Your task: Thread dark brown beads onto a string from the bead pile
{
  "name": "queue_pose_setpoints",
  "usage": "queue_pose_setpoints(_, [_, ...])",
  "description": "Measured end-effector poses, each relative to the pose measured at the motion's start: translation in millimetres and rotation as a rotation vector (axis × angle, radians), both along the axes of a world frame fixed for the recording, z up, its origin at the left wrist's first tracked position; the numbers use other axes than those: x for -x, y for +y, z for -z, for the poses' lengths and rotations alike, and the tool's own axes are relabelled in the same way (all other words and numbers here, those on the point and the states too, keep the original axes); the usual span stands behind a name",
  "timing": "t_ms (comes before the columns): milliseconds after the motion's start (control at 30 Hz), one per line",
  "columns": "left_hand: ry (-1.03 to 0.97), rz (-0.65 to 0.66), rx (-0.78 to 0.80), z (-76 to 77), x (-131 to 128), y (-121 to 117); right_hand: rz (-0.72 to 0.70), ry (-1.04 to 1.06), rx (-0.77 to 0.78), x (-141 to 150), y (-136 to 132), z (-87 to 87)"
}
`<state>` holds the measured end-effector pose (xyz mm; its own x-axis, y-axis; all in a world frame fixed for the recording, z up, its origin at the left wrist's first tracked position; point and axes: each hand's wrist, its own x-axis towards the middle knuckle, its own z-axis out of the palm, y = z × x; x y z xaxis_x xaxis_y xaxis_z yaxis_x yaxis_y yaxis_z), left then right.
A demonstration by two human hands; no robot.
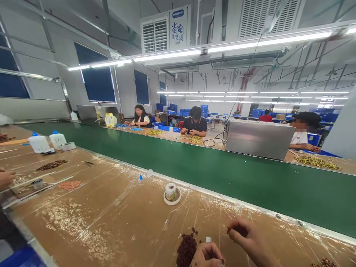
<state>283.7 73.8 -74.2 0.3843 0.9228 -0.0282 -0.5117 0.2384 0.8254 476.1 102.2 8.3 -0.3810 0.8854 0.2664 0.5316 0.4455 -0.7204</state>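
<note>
My right hand is raised over the brown tabletop, thumb and forefinger pinched on a small brown piece. Lower down, my left hand is closed at the bottom edge of the view, its fingers curled together. A dark speck shows at its fingertips, too small to name. Beside it on the left lies a pile of small dark red-brown pieces, with a few strays at its top. A small white square sits just above that hand. More small brown and yellowish pieces lie in the lower right corner.
A small labelled pot stands within a white ring. Past it runs a green conveyor belt with a metal edge. White bottles stand left. Co-workers sit across the belt, near a steel box. Another person's hand shows far left.
</note>
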Motion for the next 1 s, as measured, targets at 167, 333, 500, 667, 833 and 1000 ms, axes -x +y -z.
queue_pose_setpoints(167, [-0.071, 0.053, 0.074, -8.6, -7, -10, -0.052, 0.187, 0.037, -11, -38, -6.2])
queue_pose_setpoints(333, [-0.22, 0.08, 0.112, -19.7, -18, -16, -0.088, 0.193, 0.015, -6, -46, -4.3])
queue_pose_setpoints(500, [-0.272, 0.108, 0.101, -28.4, -19, -19, -0.181, 0.157, 0.028, -2, -47, -9.0])
queue_pose_setpoints(667, [-0.291, 0.102, 0.103, -31.8, -20, -21, -0.207, 0.137, 0.002, 1, -48, -19.9])
queue_pose_setpoints(833, [-0.279, 0.098, 0.137, -35.0, -21, -22, -0.27, 0.102, -0.058, 0, -49, -32.0])
queue_pose_setpoints(1000, [-0.252, 0.08, 0.167, -39.0, -21, -25, -0.322, 0.036, -0.134, -2, -51, -36.9])
